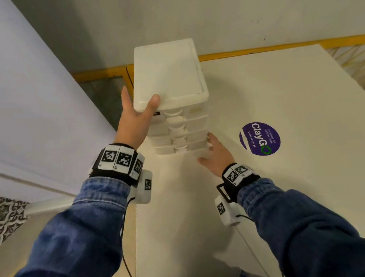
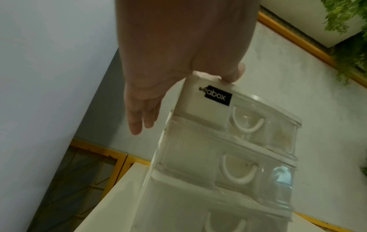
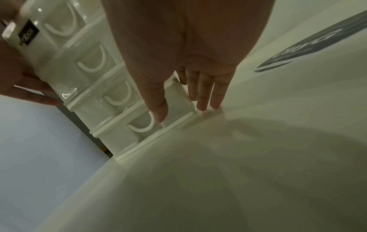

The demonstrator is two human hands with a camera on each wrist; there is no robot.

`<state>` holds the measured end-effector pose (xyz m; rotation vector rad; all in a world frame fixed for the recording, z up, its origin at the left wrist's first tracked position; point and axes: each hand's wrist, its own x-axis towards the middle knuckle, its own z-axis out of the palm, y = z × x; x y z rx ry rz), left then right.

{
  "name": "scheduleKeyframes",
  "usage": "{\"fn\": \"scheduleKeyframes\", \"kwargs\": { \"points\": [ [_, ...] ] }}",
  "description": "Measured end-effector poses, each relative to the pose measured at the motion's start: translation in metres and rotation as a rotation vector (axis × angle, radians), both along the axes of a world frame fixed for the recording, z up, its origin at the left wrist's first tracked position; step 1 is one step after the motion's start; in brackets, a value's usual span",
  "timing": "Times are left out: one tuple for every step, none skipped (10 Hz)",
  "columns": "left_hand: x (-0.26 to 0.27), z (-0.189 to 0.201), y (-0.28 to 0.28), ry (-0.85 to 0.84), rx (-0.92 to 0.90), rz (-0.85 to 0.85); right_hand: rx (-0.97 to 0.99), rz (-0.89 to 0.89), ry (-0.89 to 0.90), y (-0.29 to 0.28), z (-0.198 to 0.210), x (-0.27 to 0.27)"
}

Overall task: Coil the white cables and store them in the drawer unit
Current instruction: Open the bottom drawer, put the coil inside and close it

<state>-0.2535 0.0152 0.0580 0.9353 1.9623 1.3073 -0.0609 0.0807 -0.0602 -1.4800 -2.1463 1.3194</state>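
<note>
A white drawer unit [image 1: 168,74] with several translucent drawers stands near the back left corner of the white table [image 1: 300,180]. All the drawers I can see are closed. My left hand [image 1: 135,119] grips its top front left corner, with the thumb hooked over the lid and the fingers straight along the left side [image 2: 139,119]. My right hand [image 1: 216,154] rests at the bottom right corner. Its thumb touches the lowest drawer's front [image 3: 158,113] and its straight fingers lie beside the unit, tips on the table. No white cable shows in any view.
A round purple sticker [image 1: 259,138] lies on the table right of the unit. A pale panel [image 1: 19,102] stands close on the left, and the table's left edge runs just beside the unit. A yellow rail [image 1: 281,47] and a wall are behind.
</note>
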Motion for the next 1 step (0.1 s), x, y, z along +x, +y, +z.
{"fn": "scheduleKeyframes", "kwargs": {
  "points": [
    [0.0125, 0.0074, -0.0079, 0.098, -0.001, 0.132, -0.050, 0.041, 0.000, 0.0001, 0.0071, 0.0214]
  ]
}}
